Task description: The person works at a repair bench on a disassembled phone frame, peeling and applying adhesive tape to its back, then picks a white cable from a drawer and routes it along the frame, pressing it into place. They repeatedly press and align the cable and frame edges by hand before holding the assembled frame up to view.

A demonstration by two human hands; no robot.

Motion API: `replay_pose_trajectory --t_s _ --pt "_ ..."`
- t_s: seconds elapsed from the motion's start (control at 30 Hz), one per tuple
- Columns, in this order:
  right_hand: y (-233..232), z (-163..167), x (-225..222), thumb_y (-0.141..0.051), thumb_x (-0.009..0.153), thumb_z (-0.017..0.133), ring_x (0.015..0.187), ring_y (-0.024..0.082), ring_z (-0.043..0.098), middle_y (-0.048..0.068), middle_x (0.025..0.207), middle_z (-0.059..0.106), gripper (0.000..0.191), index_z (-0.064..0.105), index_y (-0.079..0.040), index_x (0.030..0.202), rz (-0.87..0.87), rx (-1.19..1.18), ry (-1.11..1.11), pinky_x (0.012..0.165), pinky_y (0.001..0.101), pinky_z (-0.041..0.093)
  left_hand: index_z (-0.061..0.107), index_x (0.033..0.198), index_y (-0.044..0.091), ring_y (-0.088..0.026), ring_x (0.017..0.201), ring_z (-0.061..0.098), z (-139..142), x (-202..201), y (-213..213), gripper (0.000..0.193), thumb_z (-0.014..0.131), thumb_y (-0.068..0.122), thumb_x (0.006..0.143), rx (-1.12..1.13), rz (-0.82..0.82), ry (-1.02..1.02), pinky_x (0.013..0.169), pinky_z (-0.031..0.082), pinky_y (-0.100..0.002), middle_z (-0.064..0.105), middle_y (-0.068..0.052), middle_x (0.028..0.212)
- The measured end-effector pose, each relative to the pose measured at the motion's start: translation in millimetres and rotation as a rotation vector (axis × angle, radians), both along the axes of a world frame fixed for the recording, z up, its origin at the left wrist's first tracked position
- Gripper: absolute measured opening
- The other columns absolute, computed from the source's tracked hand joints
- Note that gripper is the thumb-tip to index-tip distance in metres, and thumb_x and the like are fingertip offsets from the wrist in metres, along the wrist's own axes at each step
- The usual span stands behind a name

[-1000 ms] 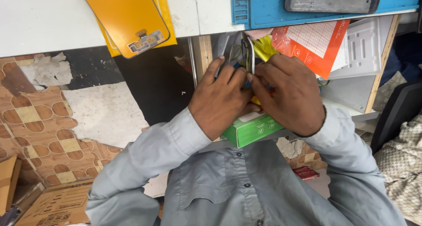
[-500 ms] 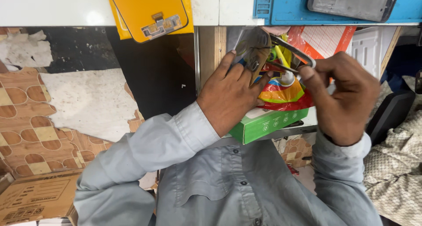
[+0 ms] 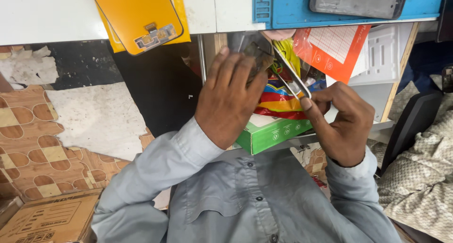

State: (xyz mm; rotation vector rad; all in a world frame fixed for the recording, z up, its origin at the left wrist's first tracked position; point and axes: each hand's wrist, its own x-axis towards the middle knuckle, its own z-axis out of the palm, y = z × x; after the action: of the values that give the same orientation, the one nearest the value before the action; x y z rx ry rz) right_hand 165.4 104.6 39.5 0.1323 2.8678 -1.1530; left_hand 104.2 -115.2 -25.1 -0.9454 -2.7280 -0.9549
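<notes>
My left hand [image 3: 231, 96] is raised over an open drawer, fingers curled around a dark thin glass-like panel [image 3: 252, 49] that it holds up near the table edge. My right hand [image 3: 342, 125] is to its right and pinches the lower end of a thin flat strip or panel seen edge-on [image 3: 290, 75], which slants up toward the left hand. Whether the two pieces are joined is hidden by the fingers. Under both hands lie a colourful striped packet [image 3: 278, 101] and a green box [image 3: 273, 134].
On the white table [image 3: 47, 16] lie a yellow phone back cover [image 3: 141, 14] and a blue mat [image 3: 283, 7] bearing a grey phone frame [image 3: 358, 0]. Orange paper [image 3: 337, 49] and a white plastic tray [image 3: 384, 54] sit below. A cardboard box [image 3: 42, 219] lies lower left; a chair [image 3: 410, 129] stands right.
The hands were pressed together over the drawer; they have drawn apart, the right hand moving right and down with the thin strip, the left hand lifting the dark panel.
</notes>
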Motion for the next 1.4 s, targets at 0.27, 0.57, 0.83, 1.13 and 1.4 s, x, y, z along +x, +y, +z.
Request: replay_pose_trajectory --t_s 0.27,0.57,0.83,1.13,1.4 --pt "6.4 6.4 16.7 0.003 0.095 0.078 0.065 0.012 0.058 0.010 0.085 0.062 0.013 0.066 0.006 0.093 0.063 0.020 0.115 0.059 0.0245 0.043 0.064 0.124 0.007 -0.026 0.120 0.055 -4.5 -14.3 14.3 0.025 0.062 0.016 0.101 -0.059 -0.002 0.048 0.116 0.033 -0.052 0.061 -0.008 0.111" --pt "18.7 -2.1 15.2 0.005 0.089 0.074 0.065 0.013 0.058 0.011 0.083 0.060 0.010 0.063 0.005 0.089 0.122 -0.142 0.171 0.058 0.0250 0.043 0.056 0.130 0.003 -0.025 0.111 0.060 -4.5 -14.6 16.4 0.037 0.064 0.003 0.094 -0.028 0.066 0.031 0.116 0.035 -0.050 0.064 -0.006 0.096" --pt "28.2 -15.4 26.4 0.000 0.093 0.073 0.067 0.016 0.061 0.010 0.080 0.062 0.012 0.062 0.003 0.091 -0.011 -0.436 0.360 0.061 0.0290 0.049 0.051 0.127 0.004 -0.026 0.101 0.060 -5.8 -15.9 16.8 0.032 0.063 0.002 0.097 0.062 0.097 -0.010 0.112 0.038 -0.048 0.063 -0.006 0.095" --pt "75.4 -10.1 36.4 -0.009 0.095 0.066 0.061 0.017 0.062 0.013 0.079 0.064 0.014 0.063 0.003 0.086 0.011 -0.539 0.518 0.054 0.0312 0.054 0.053 0.137 -0.001 -0.027 0.104 0.060 -3.3 -8.3 17.4 0.037 0.066 0.004 0.102 -0.001 0.104 0.080 0.115 0.040 -0.048 0.063 -0.009 0.104" --pt "81.3 -5.7 56.1 -0.010 0.099 0.068 0.068 0.017 0.062 0.015 0.085 0.064 0.016 0.064 0.006 0.098 -0.035 -0.708 0.417 0.064 0.0296 0.052 0.058 0.131 0.004 -0.032 0.117 0.059 26.4 2.8 12.6 0.038 0.077 0.020 0.102 0.050 0.131 0.113 0.112 0.042 -0.051 0.061 -0.013 0.120"
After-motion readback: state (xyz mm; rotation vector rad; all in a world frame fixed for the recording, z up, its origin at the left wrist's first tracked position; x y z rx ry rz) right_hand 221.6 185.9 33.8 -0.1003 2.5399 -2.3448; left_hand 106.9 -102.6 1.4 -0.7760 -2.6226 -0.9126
